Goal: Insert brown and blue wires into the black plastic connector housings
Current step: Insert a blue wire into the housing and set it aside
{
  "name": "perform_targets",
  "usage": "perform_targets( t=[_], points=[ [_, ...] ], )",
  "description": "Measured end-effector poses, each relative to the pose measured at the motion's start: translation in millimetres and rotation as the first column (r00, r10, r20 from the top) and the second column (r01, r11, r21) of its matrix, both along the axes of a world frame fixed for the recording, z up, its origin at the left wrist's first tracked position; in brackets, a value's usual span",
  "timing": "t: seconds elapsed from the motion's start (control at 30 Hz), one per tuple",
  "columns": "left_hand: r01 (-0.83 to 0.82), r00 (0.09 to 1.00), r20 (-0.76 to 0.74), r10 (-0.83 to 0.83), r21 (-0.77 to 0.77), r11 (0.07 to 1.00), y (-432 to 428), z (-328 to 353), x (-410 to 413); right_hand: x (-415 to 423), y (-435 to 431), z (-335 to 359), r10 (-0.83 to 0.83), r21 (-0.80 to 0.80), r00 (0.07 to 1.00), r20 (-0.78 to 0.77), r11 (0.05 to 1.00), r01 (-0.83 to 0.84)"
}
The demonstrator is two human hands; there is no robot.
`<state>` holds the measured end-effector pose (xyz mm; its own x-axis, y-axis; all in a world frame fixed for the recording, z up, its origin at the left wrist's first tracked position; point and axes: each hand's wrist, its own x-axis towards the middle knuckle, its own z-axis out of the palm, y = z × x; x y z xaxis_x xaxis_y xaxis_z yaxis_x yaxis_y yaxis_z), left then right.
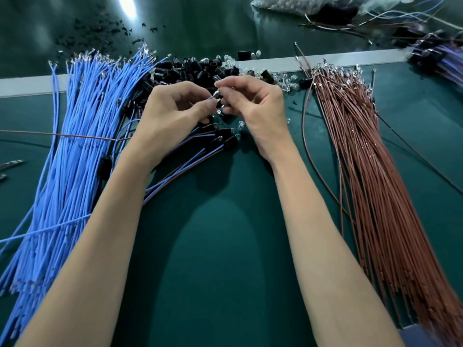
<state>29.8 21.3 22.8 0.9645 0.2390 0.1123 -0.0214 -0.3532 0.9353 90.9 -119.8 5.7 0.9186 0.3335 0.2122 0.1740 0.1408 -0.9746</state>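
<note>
Green matting covers the bench [220, 246], with a pale strip [30, 83] running across its far side. Blue wires [75, 146] lie in a thick fan on the left, their metal tips pointing far. Brown wires [363, 159] lie in a like fan on the right. Between the two fans, at the far middle, sits a heap of black housings [190, 68]. Small clear bulbs [288, 80] are scattered just right of the heap.

Both hands meet just near of the heap. The left hand [170, 113] has its fingers curled and pinches a small part [216, 95], black with a shiny end. The right hand [258, 108] pinches the same part from the right with thumb and forefinger, its other fingers curled below. The part is too small to tell whether a wire sits in it.

Under the left hand lie several housings with wires fitted [220, 139], their blue and brown leads trailing near and left. One brown wire [62, 135] runs from the left edge across the blue fan toward the left wrist.

Far left, black scraps [95, 31] dot the bench. A clear bag [288, 3] sits at the far right, and a blurred bundle [446, 58] lies by the right edge.
</note>
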Motion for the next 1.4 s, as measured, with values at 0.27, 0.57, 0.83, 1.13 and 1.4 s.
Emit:
perform_targets(
  t=[0.27, 0.57, 0.83, 1.13, 1.4],
  points=[
    [0.009, 1.000, -0.005, -0.009, -0.010, 1.000, 0.8, 0.2, -1.7, 0.4, -4.2, -1.6, 0.088, -0.002, 0.996, -0.033, 0.996, -0.088],
    [0.001, 1.000, 0.006, -0.002, 0.152, 0.988, 3.7, -0.6, 0.3, 3.4, -6.1, -2.9, 0.074, -0.170, 0.997, 0.021, 0.983, -0.069],
    [-0.027, 1.000, 0.008, 0.026, 0.177, 0.984, 1.0, 0.3, -0.6, 3.2, -6.8, -3.6, 0.073, -0.186, 0.996, 0.055, 0.981, -0.062],
    [-0.002, 1.000, 0.005, 0.001, 0.195, 0.981, 4.4, 1.9, -1.1, 2.9, -6.0, -3.3, 0.077, -0.241, 0.993, 0.093, 0.969, -0.053],
    [-0.018, 1.000, 0.012, 0.016, 0.236, 0.971, 5.8, -1.9, -0.9, 5.0, -7.6, -5.4, 0.135, -0.221, 0.990, 0.034, 0.967, -0.125]
  ],
)
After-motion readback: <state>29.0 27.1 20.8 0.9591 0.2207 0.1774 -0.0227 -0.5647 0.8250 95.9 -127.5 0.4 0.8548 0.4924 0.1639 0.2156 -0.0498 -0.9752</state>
